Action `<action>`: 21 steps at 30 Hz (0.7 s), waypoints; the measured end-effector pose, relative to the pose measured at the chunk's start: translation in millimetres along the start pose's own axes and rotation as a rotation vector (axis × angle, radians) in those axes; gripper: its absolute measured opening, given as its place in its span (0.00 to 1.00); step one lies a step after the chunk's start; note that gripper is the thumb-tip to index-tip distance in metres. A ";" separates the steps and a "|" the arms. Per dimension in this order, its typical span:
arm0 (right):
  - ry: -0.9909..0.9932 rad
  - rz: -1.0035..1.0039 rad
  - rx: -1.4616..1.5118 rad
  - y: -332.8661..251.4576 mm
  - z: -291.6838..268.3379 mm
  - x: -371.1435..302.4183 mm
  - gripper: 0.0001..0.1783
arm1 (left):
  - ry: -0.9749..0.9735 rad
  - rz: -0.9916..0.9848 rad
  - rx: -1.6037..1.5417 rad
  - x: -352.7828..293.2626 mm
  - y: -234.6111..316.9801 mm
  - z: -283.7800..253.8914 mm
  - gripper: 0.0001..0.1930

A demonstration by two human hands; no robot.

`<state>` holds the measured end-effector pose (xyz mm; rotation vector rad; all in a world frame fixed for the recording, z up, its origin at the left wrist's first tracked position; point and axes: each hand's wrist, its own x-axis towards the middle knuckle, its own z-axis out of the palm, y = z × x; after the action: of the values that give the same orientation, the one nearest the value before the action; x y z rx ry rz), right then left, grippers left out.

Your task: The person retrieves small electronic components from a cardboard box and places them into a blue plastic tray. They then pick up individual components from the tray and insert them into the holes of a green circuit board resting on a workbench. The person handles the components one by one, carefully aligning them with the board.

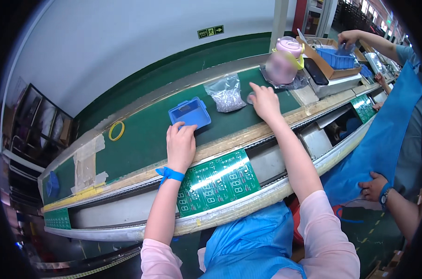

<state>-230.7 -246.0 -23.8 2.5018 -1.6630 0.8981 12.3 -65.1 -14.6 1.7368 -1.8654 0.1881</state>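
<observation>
The fingers of my left hand [181, 144] are closed over the near rim of a small blue plastic bin [201, 115]. A dark patch shows inside the bin, too small to make out. My right hand [266, 103] reaches over the green bench top with its index finger stretched out and apart from the others. Beside its fingertips lies a small greyish round thing [251, 98], partly covered by the hand. Between the bin and my right hand is a clear plastic bag [227, 95] of small pale parts. Below my wrists, a green circuit board [219, 184] with digit displays sits on the conveyor rails.
A yellow tape ring [117, 131] lies at left. Behind my right hand stands a pink bottle [282, 65], near a black phone [316, 72] and a cardboard box [329, 69]. More boards [362, 108] are on the rails. A co-worker's hand [374, 188] is at right.
</observation>
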 end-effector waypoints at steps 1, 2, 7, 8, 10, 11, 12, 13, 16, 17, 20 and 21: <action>0.107 -0.042 -0.011 6.0 -4.1 -0.1 0.14 | -0.006 0.012 0.003 -0.9 -0.3 -3.3 0.13; 0.158 -0.039 0.050 11.7 -10.2 -0.1 0.10 | -0.018 0.024 0.007 -2.7 -1.0 -5.4 0.13; 0.445 -0.165 0.535 -24.6 -47.4 -6.7 0.02 | 0.123 0.026 -0.035 -7.4 22.9 -26.1 0.14; 0.442 -0.257 0.573 -43.1 -55.1 -12.5 0.03 | 0.179 0.029 -0.106 -4.5 29.8 -31.5 0.14; 0.326 -0.439 0.681 -76.8 -57.9 -28.2 0.07 | 0.240 0.054 -0.279 -3.2 34.4 -39.0 0.16; 0.216 -0.492 0.737 -93.2 -56.4 -38.5 0.09 | 0.193 -0.062 -0.439 -6.1 37.1 -40.8 0.15; 0.139 -0.550 0.765 -102.6 -55.7 -45.2 0.09 | 0.148 -0.172 -0.608 -6.2 43.7 -40.5 0.15; 0.127 -0.588 0.776 -112.1 -55.2 -50.6 0.08 | 0.101 -0.283 -0.777 -7.2 47.5 -40.3 0.15; 0.051 -0.542 0.896 -128.6 -49.4 -59.4 0.08 | 0.057 -0.364 -0.768 -8.7 39.5 -30.8 0.13; 0.048 -0.556 0.883 -129.2 -46.3 -59.7 0.08 | 0.024 -0.403 -0.758 -8.1 38.8 -32.1 0.12; 0.025 -0.506 0.894 -127.1 -37.0 -60.4 0.08 | 0.020 -0.519 -0.908 -9.6 30.0 -24.2 0.11; 0.013 -0.476 0.905 -125.9 -35.5 -60.3 0.08 | -0.002 -0.558 -0.985 -8.5 29.3 -24.4 0.11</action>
<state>-156.5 -129.0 15.7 3.1380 -0.6032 1.8608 -8.1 -41.9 9.3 1.4094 -1.0605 -0.8082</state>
